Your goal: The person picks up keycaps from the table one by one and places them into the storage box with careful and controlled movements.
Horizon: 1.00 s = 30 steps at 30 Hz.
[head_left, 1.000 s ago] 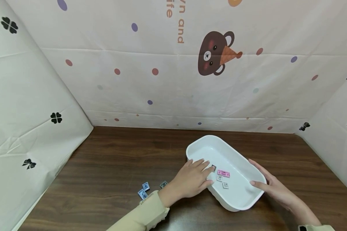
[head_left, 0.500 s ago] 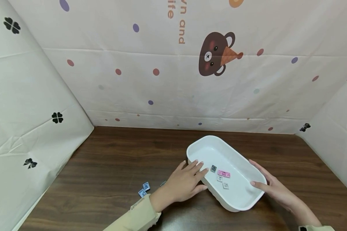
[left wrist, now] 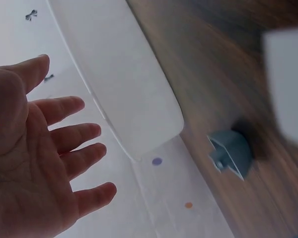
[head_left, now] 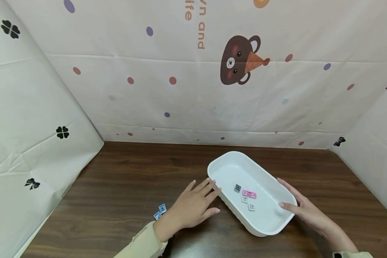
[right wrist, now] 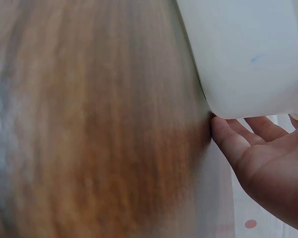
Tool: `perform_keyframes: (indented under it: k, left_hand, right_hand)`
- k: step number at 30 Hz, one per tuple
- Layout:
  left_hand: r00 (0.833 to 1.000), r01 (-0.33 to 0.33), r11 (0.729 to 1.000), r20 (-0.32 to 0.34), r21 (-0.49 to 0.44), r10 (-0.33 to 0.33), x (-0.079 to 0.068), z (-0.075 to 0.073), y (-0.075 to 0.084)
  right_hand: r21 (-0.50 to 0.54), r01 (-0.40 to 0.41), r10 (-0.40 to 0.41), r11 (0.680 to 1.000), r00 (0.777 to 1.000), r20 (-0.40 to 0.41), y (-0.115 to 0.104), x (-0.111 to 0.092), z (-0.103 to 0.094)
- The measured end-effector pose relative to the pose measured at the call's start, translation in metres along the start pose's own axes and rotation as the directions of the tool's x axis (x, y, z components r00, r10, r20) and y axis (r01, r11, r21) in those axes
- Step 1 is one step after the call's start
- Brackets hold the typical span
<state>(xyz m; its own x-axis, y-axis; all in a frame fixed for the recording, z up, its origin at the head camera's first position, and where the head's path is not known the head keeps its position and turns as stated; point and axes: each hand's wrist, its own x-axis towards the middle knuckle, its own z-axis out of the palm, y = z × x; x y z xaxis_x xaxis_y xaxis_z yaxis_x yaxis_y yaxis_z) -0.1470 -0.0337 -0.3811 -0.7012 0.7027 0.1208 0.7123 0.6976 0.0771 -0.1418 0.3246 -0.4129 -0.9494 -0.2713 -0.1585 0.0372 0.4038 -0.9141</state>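
Observation:
A white plastic tub (head_left: 233, 172) stands at an angle on the table. Inside lie a pink rectangular piece (head_left: 249, 194), a dark grey square piece (head_left: 237, 188) and two whitish square pieces, the lower one (head_left: 251, 207) nearer me. My right hand (head_left: 304, 211) grips the tub's right side, thumb over the rim and fingers outside; the right wrist view shows fingers (right wrist: 233, 139) under its wall. My left hand (head_left: 188, 208), fingers spread and holding nothing, hovers by the left rim. Two blue pieces (head_left: 162, 208) lie beside its wrist, one partly hidden.
In the left wrist view a blue-grey hollow piece (left wrist: 231, 151) lies on the wooden table (head_left: 122, 179); a blurred white shape (left wrist: 290, 84) fills the right edge. White printed cloth (head_left: 142, 100) walls the back and sides.
My left hand has drawn back leftward, out of the tub and past its left rim, uncovering the dark grey piece inside. The right hand and tub keep their place.

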Motion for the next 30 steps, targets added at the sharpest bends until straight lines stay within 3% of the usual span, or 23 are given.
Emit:
perform_keyframes:
  k: [22,30]
  left_hand:
    - [0.991,0.133,0.990,-0.021,-0.054,-0.135,-0.035,-0.004,-0.030]
    - [0.986,0.154,0.979,-0.045,-0.132,-0.161,-0.041,-0.004,-0.040]
  right_hand:
    - [-0.014,-0.056,0.056,0.998,0.998,-0.007,0.000,0.001,-0.001]
    - [-0.010,-0.054,0.054,0.998,0.999,-0.007,0.000,0.001,-0.001]
